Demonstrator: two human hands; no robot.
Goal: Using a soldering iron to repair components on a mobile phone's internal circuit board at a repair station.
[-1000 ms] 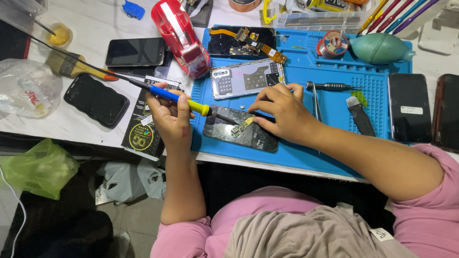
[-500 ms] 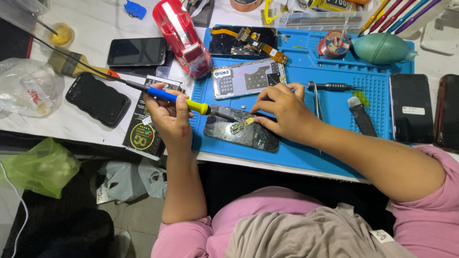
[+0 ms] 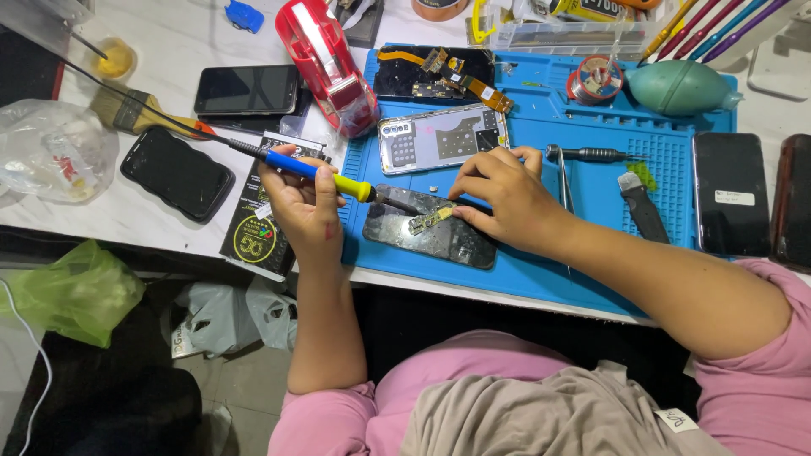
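Note:
My left hand point(image 3: 304, 207) grips a soldering iron point(image 3: 325, 173) with a blue and yellow handle. Its tip reaches right to a small gold-coloured circuit board point(image 3: 429, 221). That board lies on a dark phone point(image 3: 439, 245) resting on the blue work mat point(image 3: 591, 194). My right hand point(image 3: 507, 198) is bent over the phone, and its fingertips pinch the board's right end, holding it down.
On the mat lie an opened phone frame point(image 3: 439, 139), a black phone with flex cables point(image 3: 431, 72), a solder spool point(image 3: 591, 80), a green air blower point(image 3: 680, 87), tweezers point(image 3: 564, 181) and a screwdriver point(image 3: 591, 154). A red dispenser point(image 3: 329, 59), phones point(image 3: 176, 173) and a brush point(image 3: 135, 114) lie left.
Both hands stay in nearly the same place, with the iron tip kept at the small board. Only the view has shifted slightly.

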